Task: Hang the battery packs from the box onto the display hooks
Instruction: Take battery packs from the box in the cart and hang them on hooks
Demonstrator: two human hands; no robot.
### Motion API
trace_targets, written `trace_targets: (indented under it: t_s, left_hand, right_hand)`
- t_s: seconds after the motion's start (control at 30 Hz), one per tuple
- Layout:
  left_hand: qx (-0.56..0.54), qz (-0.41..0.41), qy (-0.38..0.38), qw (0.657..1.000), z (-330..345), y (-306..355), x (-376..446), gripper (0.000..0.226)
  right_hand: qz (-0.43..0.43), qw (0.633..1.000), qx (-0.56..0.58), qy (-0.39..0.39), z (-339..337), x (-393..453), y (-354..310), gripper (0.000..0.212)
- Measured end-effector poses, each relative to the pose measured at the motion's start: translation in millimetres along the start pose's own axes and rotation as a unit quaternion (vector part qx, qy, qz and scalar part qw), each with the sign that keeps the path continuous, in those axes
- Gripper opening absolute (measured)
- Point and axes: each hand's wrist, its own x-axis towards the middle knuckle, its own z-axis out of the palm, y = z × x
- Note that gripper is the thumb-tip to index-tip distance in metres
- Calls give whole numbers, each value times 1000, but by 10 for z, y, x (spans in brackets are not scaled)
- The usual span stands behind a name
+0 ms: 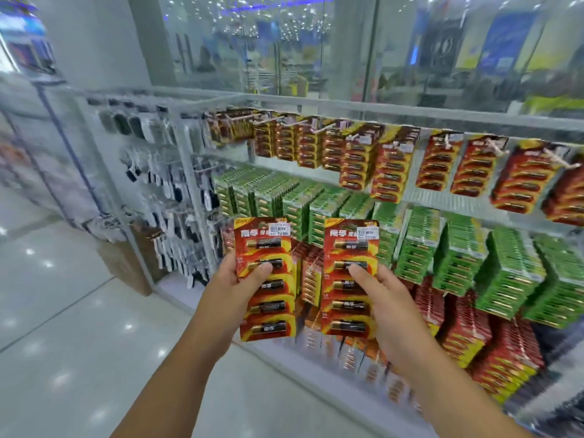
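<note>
Both bare forearms nearest, raised toward display. Left hand point(235, 281) gripping glossy red-and-yellow cardboard blister pack point(267, 279) of five black-and-gold cylindrical batteries, thumb across second cell. Right hand point(384, 298) gripping matching second pack point(349, 278), thumb likewise on front. Packs upright, side by side, apart, white price stickers at top. Behind: white wire-grid display rack point(455, 197), top row red packs on metal hooks point(295, 123), middle row dense green packs point(458, 248), lower rows red. Brown cardboard box point(124, 263) on shiny pale tiled floor point(63, 327), left of rack.
</note>
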Motion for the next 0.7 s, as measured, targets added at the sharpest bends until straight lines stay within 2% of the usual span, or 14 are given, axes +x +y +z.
trace_targets:
  t_s: [0.17,0.3,0.7]
  left_hand:
    - [2,16,-4,1000,-110,100,549,27]
    - [2,27,-8,1000,-65,159,1087,30]
    - [-11,36,-33,999,78,413,2683,25]
  right_hand:
    - [-20,1000,-5,-8,180,526,-152,27]
    - [-40,999,24,1,213,1025,-306,15]
    - [-75,996,37,12,444,2350,-805,23]
